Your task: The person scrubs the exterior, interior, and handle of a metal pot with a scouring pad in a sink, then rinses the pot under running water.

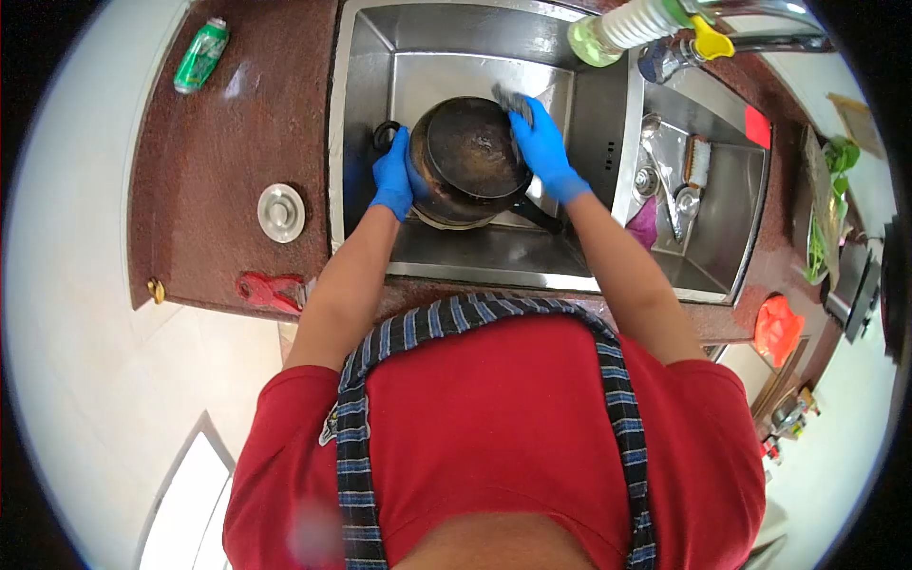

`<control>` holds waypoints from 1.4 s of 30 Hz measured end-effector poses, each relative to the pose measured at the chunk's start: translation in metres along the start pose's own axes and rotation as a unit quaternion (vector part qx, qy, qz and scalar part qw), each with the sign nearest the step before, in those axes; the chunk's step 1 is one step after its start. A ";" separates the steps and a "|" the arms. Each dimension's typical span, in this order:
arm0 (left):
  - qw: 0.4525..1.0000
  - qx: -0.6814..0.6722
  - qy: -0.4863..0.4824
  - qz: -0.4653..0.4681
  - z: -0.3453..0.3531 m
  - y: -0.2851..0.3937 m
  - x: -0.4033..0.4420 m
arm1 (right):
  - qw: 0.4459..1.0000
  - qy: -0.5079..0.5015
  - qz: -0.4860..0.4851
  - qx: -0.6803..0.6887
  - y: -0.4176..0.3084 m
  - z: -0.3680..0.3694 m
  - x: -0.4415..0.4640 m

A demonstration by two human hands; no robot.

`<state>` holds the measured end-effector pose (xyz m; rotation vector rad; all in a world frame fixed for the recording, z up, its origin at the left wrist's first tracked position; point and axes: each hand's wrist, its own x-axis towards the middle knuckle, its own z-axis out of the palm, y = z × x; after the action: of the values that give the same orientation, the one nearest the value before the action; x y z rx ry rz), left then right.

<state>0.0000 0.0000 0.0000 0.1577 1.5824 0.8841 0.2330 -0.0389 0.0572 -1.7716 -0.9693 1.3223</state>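
Brown stone countertop (180, 228) flanks the double steel sink (336, 171), where a green can (201, 57) and round sink strainer (281, 213) sit left, apparently set clear of the washing space. In the larger basin (475, 28), the gloved left hand (392, 176) grips the side of a blackened, seemingly upturned pot (472, 147), probably bracing it, while the gloved right hand (543, 152) closes over a dark scouring pad (514, 101) by its base, likely for firm pressure. Farther right, a scrub brush (698, 161) lies in the smaller basin (746, 176), away from both hands.
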 end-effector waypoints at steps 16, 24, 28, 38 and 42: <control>0.996 0.080 -0.005 -0.032 -0.026 -0.014 0.038 | 0.981 0.019 -0.080 -0.178 -0.043 0.035 0.030; 0.979 0.009 -0.179 -0.098 -0.024 0.018 0.033 | 0.987 0.042 -0.150 0.036 -0.004 0.022 -0.025; 0.971 -0.046 -0.228 -0.050 -0.016 0.019 -0.024 | 0.974 0.047 -0.122 0.184 -0.013 0.019 -0.021; 0.917 0.217 -0.009 0.334 0.034 0.035 -0.041 | 0.855 0.086 -0.445 -0.253 -0.069 0.028 -0.034; 0.865 0.303 0.009 0.399 0.072 0.054 -0.054 | 0.914 0.115 -0.292 -0.256 -0.093 0.025 0.023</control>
<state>0.0572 0.0388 0.0795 1.3350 1.7822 0.9570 0.1989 0.0273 0.1222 -1.7342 -1.6474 0.4923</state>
